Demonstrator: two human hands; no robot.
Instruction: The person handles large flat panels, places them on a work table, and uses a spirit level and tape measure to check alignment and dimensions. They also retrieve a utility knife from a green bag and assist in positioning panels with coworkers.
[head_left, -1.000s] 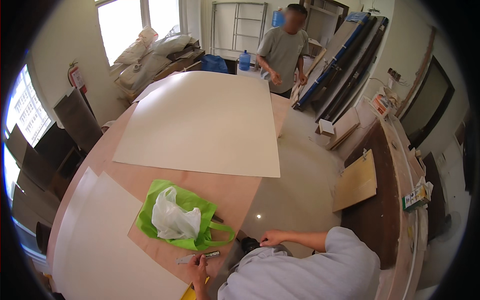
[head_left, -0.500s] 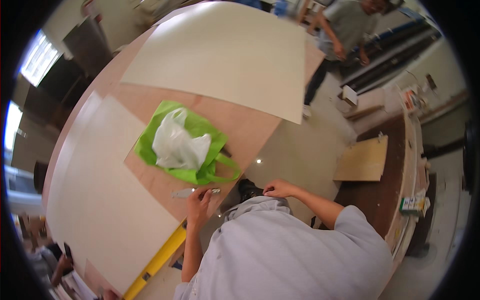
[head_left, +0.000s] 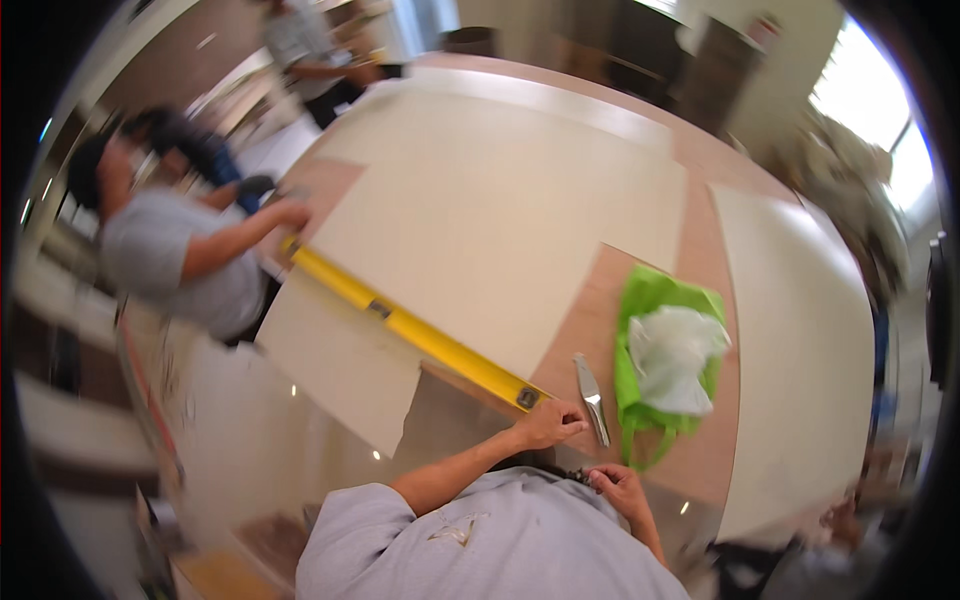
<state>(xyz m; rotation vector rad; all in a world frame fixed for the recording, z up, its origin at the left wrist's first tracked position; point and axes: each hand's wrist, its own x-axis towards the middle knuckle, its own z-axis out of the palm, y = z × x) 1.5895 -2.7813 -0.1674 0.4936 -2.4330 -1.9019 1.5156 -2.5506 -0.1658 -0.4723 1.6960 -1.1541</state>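
Head view has swung round: left hand (head_left: 548, 424) now rests loosely curled on the yellow level's (head_left: 410, 325) near end beside the knife (head_left: 592, 400), right hand (head_left: 618, 488) clenched at the shirt, a co-worker's hand (head_left: 290, 212) steadying the far end.

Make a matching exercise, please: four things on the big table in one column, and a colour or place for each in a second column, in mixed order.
Things:
1. long level
2. bag
3. knife
4. crumpled plastic sheet

Descriptions:
A. green, lying flat on the brown board
B. white, on top of the bag
C. yellow, a hand at each end
D. grey metal, between the left hand and the bag

Pairs: 1-C, 2-A, 3-D, 4-B
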